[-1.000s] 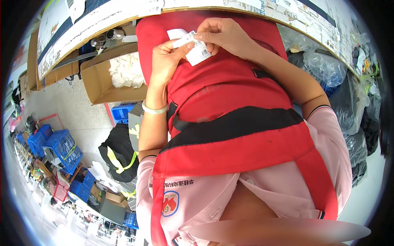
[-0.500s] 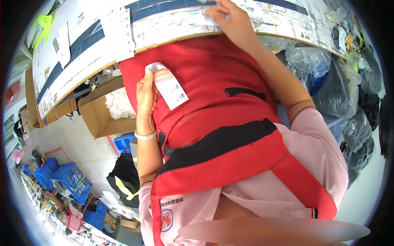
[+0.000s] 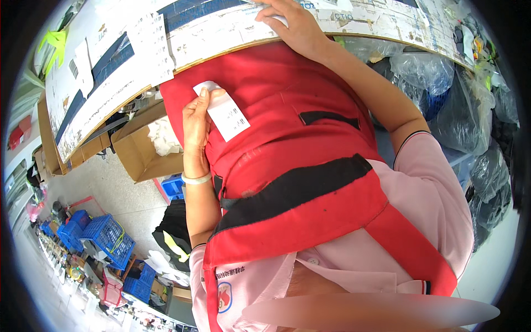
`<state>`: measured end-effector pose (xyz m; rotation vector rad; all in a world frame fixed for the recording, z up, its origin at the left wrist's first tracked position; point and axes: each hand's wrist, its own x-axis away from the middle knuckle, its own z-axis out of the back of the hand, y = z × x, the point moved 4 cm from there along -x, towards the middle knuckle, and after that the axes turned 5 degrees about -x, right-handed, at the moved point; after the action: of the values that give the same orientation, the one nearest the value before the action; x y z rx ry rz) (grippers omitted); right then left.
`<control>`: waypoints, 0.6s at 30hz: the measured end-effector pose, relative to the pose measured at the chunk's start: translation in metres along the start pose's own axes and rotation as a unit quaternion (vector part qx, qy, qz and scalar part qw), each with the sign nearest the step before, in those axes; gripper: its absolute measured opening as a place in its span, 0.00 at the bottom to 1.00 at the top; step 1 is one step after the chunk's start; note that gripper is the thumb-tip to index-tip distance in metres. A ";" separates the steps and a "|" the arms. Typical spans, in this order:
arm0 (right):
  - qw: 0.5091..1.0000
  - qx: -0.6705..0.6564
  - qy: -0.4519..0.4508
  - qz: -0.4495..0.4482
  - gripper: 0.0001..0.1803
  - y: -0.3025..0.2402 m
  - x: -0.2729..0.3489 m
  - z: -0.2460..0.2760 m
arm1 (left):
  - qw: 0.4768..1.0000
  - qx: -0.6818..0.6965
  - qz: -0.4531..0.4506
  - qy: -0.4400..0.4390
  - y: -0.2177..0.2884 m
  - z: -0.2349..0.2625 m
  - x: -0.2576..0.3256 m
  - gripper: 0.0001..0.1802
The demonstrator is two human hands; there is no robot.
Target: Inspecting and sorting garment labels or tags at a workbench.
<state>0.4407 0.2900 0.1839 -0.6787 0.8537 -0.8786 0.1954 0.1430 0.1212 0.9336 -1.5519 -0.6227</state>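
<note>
A white paper strip of printed labels [image 3: 231, 120] hangs from my left hand [image 3: 196, 123], pinched between thumb and fingers. It lies over the red apron [image 3: 265, 127] on my lap, its lower end free. My right hand [image 3: 293, 27] reaches over the white, print-covered tabletop [image 3: 221, 41] at the upper edge of the picture. Its fingers are apart and partly stretched out, some tips close to the picture's edge. A small white patch shows under the fingers; I cannot tell what it is.
Printed sheets [image 3: 146, 50] lie on the left of the tabletop, near a neon-yellow strip [image 3: 55, 47]. Below the table edge stands an open cardboard box [image 3: 130, 157] with white scraps. Blue crates [image 3: 108, 240] are at lower left. Clear plastic bags [image 3: 462, 113] crowd the right side.
My right hand has shifted left across the tabletop. My left hand still holds the label strip, which has moved slightly up in the picture. The view has shifted a little.
</note>
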 end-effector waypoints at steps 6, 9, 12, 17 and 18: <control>0.995 -0.081 0.036 -0.037 0.20 0.007 0.002 0.006 | 1.000 -0.006 -0.003 0.004 -0.002 -0.002 -0.003 0.21; 0.980 -0.179 0.021 -0.090 0.18 0.010 -0.007 0.023 | 1.000 0.004 -0.021 0.003 0.000 -0.003 -0.001 0.21; 0.963 -0.254 -0.010 -0.094 0.16 -0.010 -0.006 0.040 | 1.000 0.004 -0.013 0.009 -0.003 0.003 0.001 0.20; 0.957 -0.196 -0.013 -0.216 0.09 0.022 0.003 0.041 | 1.000 0.013 -0.013 0.000 -0.001 -0.001 -0.002 0.20; 0.941 -0.205 -0.023 -0.270 0.09 0.021 0.006 0.041 | 1.000 0.013 -0.012 0.003 -0.002 0.000 -0.002 0.20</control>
<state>0.4857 0.3010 0.1857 -1.3364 0.8271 -1.1783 0.1964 0.1435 0.1184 0.9743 -1.5501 -0.6170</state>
